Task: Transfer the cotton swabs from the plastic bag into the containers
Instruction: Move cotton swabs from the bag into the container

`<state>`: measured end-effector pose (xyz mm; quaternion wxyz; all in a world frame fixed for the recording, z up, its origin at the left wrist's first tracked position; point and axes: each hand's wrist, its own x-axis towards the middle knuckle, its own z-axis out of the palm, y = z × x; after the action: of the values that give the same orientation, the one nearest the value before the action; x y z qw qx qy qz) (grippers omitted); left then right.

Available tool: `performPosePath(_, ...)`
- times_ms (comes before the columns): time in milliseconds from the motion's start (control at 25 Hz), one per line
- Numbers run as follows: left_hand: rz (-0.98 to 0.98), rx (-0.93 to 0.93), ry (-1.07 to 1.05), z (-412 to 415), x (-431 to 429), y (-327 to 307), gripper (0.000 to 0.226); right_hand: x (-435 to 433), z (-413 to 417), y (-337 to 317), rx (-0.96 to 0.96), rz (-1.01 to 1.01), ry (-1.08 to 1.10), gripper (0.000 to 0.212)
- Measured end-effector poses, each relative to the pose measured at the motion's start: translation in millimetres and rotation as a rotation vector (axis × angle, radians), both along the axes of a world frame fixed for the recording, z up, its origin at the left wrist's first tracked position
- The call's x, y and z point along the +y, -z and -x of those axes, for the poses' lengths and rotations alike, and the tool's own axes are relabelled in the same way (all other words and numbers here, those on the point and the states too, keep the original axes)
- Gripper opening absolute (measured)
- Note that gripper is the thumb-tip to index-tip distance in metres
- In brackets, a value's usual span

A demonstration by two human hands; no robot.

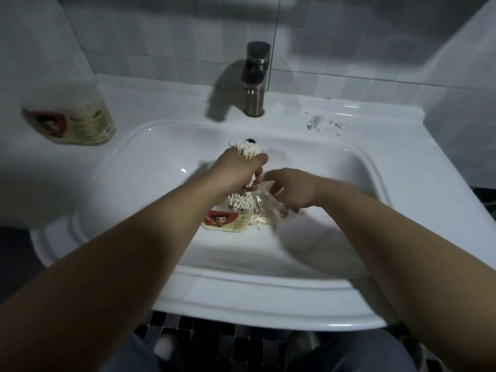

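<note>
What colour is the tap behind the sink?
The tap is a dark, brushed grey metal. It shows in the head view, the only one.

Left hand [237, 171] grips cotton swabs [245, 150] above container [230, 222]; right hand [294, 187] seemingly pinches blurred plastic bag [264, 204], over sink [161, 167].

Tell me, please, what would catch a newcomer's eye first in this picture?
The left hand grips a thick bundle of cotton swabs over the sink basin, above a swab-filled labelled container. Beside it, the right hand clutches the crumpled plastic bag.
</note>
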<state>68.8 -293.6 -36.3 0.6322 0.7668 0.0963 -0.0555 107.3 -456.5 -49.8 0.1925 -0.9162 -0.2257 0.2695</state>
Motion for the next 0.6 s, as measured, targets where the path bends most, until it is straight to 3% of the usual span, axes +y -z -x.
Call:
performPosePath(120, -0.024, -0.001, -0.011, -1.3, 3.4, 7.6, 0.024, 3.5, 3.9, -3.5, -0.067, 0.06, -0.016, 0.026)
performPosePath(320, -0.072, -0.015, 0.014, -2.4, 5.8, 12.5, 0.025, 7.0, 8.9, -3.5, -0.097, 0.254, -0.138, 0.01)
performPosePath(440, -0.077, -0.021, 0.018, -3.7, 4.9, 13.2, 0.023, 10.9, 11.3, 3.2, -0.272, 0.189, -0.241, 0.013)
performPosePath(600, -0.06, -0.028, 0.04, -3.0, 5.2, 13.0, 0.02, 16.4, 15.9, 11.2, -0.217, 0.241, -0.364, 0.012)
